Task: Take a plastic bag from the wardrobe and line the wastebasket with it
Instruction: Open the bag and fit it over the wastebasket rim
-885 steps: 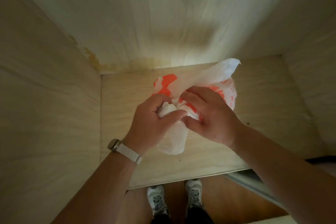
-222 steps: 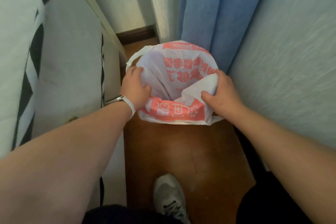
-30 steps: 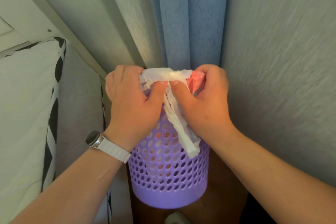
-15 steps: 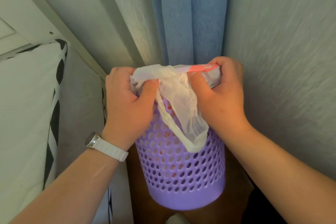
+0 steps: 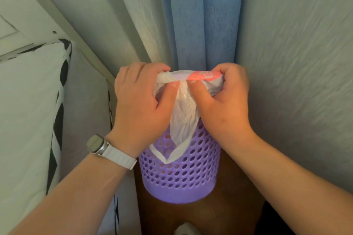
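Curtain [image 5: 198,15]: blue, hanging just beyond both hands.
Wastebasket [image 5: 179,177]: purple, perforated, upright on the floor beneath the hands.
Plastic bag [image 5: 183,112]: thin, white with red print, stretched over the wastebasket rim; a handle loop hangs down its near side.
Left hand [image 5: 139,105]: closed, gripping the bag at the rim.
Right hand [image 5: 223,101]: closed likewise, thumb pinching plastic.

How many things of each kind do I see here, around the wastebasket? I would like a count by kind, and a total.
Hands: 2, the left hand and the right hand
Purple wastebasket: 1
Plastic bag: 1
Wristwatch: 1
Blue curtain: 1
Shoe: 1, only its tip shows
Total: 7
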`<move>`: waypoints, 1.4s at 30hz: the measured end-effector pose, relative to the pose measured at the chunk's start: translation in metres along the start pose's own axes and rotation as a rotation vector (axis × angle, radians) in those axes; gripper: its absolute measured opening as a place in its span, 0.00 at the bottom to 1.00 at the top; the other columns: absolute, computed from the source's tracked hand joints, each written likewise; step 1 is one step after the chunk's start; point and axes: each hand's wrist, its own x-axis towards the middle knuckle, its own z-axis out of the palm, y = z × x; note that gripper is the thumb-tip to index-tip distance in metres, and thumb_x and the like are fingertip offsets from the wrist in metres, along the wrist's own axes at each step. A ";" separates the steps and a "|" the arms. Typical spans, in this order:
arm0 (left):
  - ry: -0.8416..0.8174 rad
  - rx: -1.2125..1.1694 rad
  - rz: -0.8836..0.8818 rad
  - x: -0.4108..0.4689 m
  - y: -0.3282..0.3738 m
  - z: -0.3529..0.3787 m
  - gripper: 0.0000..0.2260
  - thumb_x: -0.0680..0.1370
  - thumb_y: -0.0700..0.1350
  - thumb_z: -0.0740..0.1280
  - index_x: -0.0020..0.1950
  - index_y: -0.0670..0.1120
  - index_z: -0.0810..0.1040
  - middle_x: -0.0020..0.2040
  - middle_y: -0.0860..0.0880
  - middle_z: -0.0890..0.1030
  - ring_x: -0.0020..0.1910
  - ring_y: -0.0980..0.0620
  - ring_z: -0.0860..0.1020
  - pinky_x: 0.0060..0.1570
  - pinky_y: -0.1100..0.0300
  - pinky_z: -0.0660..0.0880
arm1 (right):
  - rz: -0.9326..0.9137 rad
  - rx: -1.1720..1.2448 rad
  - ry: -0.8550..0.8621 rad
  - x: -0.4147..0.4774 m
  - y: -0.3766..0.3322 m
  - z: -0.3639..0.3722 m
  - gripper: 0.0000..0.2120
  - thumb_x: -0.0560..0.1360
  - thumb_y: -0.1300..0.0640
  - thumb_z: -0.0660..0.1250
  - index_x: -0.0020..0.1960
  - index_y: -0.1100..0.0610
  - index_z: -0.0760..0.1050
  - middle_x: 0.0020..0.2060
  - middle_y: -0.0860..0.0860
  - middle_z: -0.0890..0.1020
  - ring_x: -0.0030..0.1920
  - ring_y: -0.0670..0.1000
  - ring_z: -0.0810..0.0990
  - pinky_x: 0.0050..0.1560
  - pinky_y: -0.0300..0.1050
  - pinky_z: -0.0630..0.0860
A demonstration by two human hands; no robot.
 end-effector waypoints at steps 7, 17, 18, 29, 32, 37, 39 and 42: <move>0.046 -0.005 -0.011 0.000 -0.013 0.002 0.08 0.75 0.48 0.62 0.45 0.44 0.74 0.42 0.54 0.69 0.43 0.51 0.68 0.45 0.49 0.68 | -0.029 -0.007 -0.071 -0.007 0.003 -0.002 0.17 0.71 0.42 0.65 0.52 0.53 0.73 0.47 0.43 0.71 0.52 0.53 0.75 0.56 0.56 0.73; 0.038 -0.115 0.163 0.004 -0.023 -0.006 0.03 0.76 0.44 0.64 0.44 0.47 0.74 0.40 0.63 0.65 0.41 0.56 0.65 0.45 0.55 0.62 | -0.341 0.016 -0.302 0.027 0.017 -0.026 0.17 0.77 0.48 0.63 0.53 0.62 0.79 0.48 0.50 0.79 0.50 0.52 0.79 0.54 0.51 0.75; 0.044 -0.121 0.162 0.004 -0.024 -0.006 0.03 0.76 0.44 0.64 0.43 0.46 0.74 0.39 0.62 0.65 0.41 0.56 0.65 0.45 0.56 0.62 | -0.334 0.011 -0.328 0.026 0.019 -0.026 0.17 0.77 0.47 0.63 0.51 0.61 0.79 0.47 0.49 0.80 0.49 0.51 0.79 0.52 0.51 0.75; 0.013 -0.086 0.062 0.002 -0.017 -0.009 0.11 0.76 0.49 0.64 0.50 0.42 0.78 0.45 0.50 0.75 0.47 0.48 0.74 0.51 0.42 0.71 | -0.249 0.012 -0.093 0.014 0.019 -0.019 0.11 0.73 0.48 0.67 0.41 0.56 0.75 0.36 0.47 0.74 0.38 0.52 0.74 0.41 0.56 0.73; -0.003 -0.019 0.129 0.002 -0.003 -0.013 0.15 0.76 0.51 0.64 0.59 0.46 0.79 0.55 0.50 0.77 0.58 0.49 0.75 0.67 0.40 0.63 | -0.264 -0.033 -0.069 0.013 0.017 -0.017 0.09 0.72 0.48 0.68 0.41 0.54 0.74 0.36 0.47 0.74 0.39 0.54 0.75 0.41 0.61 0.72; -0.075 0.039 0.126 -0.001 0.011 -0.002 0.12 0.78 0.50 0.62 0.57 0.48 0.79 0.48 0.52 0.80 0.49 0.48 0.76 0.59 0.48 0.68 | -0.258 -0.041 -0.100 0.007 0.010 -0.007 0.09 0.71 0.48 0.68 0.44 0.53 0.75 0.38 0.45 0.74 0.42 0.52 0.74 0.43 0.57 0.72; -0.071 0.027 0.105 -0.001 0.006 0.001 0.08 0.78 0.48 0.63 0.51 0.48 0.80 0.43 0.53 0.78 0.44 0.48 0.75 0.51 0.50 0.67 | -0.253 -0.042 -0.139 0.004 0.010 -0.005 0.08 0.71 0.49 0.69 0.44 0.52 0.75 0.38 0.44 0.74 0.42 0.49 0.73 0.44 0.55 0.72; -0.084 0.020 0.077 -0.001 -0.003 0.002 0.07 0.77 0.47 0.62 0.45 0.47 0.78 0.38 0.53 0.75 0.40 0.48 0.74 0.46 0.51 0.67 | -0.286 -0.019 -0.241 0.005 0.014 -0.009 0.07 0.72 0.51 0.69 0.46 0.53 0.77 0.40 0.46 0.77 0.42 0.49 0.75 0.44 0.53 0.73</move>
